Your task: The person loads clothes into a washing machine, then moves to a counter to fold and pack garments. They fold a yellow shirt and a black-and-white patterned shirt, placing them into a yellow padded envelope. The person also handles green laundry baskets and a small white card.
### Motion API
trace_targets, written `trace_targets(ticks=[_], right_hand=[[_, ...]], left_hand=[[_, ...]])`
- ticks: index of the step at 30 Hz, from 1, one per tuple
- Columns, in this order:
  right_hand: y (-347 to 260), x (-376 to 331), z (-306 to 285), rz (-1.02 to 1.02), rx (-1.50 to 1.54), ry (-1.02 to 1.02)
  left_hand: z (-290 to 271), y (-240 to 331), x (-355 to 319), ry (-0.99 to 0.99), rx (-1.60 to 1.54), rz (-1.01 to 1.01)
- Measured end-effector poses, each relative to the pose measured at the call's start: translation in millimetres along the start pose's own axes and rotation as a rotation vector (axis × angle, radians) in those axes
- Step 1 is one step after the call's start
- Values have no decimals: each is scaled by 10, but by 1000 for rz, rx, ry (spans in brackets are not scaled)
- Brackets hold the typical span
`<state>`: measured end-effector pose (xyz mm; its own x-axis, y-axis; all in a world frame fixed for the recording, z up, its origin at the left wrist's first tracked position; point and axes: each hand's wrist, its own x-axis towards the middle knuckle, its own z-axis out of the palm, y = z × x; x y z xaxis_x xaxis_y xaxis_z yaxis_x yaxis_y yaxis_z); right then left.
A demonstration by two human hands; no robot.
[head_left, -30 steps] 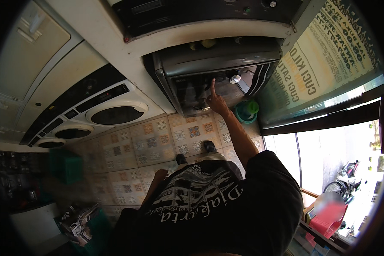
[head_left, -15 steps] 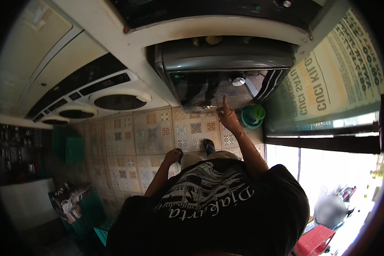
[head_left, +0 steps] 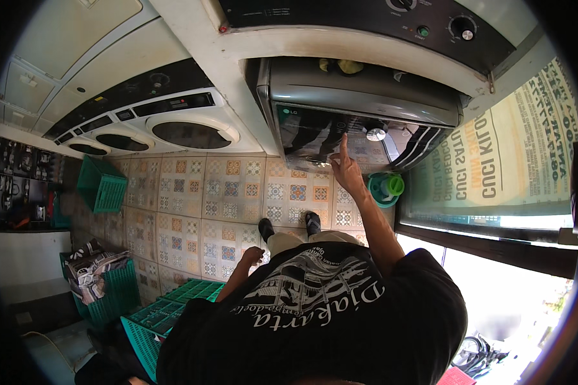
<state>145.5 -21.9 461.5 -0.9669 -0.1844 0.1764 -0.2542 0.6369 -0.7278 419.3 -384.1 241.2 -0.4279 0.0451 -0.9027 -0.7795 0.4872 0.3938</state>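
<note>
My right hand [head_left: 347, 172] is raised with its index finger stretched out and the other fingers curled. The fingertip is at the dark glossy control panel [head_left: 315, 131] of a grey washing machine [head_left: 366, 90], left of its round silver knob [head_left: 376, 134]. Whether the fingertip presses on the panel, I cannot tell. My left hand [head_left: 253, 255] hangs low by my left side, its fingers loosely curled with nothing seen in them.
White machines with round doors [head_left: 192, 133] line the left. Green crates [head_left: 103, 186] stand on the patterned tile floor [head_left: 231, 186], one holding folded cloth [head_left: 96, 273]. A green tub [head_left: 385, 189] sits right of the washing machine, beside a printed window banner [head_left: 481, 154].
The view has shifted, bringing more of the left crates and the upper dials into sight. My right index finger remains at the panel, now closer to the knob. My left hand has dropped slightly.
</note>
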Motion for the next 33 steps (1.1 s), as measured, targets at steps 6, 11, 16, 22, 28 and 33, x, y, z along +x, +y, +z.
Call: trace_targets(ticks=[6,11,16,22,28,33], right_hand=[[-81,157,57,11,28,41],[-115,354,108,215,-275,-145],[-165,363,108,223,-290,-150],[60,-24,-42,107,1,15],[525,-563,-247,209,-44,21],[850,-805,-401,281,-23,129]], left_hand=[[-112,161,39,29,-67,-5],[-221,502,-17,65,-58,75],[-284,581,-5,67,-37,130],[-244,460,124,20,-32,48],[-258,228,304,-52,320,455],[-286,556,312,-46,527,344]])
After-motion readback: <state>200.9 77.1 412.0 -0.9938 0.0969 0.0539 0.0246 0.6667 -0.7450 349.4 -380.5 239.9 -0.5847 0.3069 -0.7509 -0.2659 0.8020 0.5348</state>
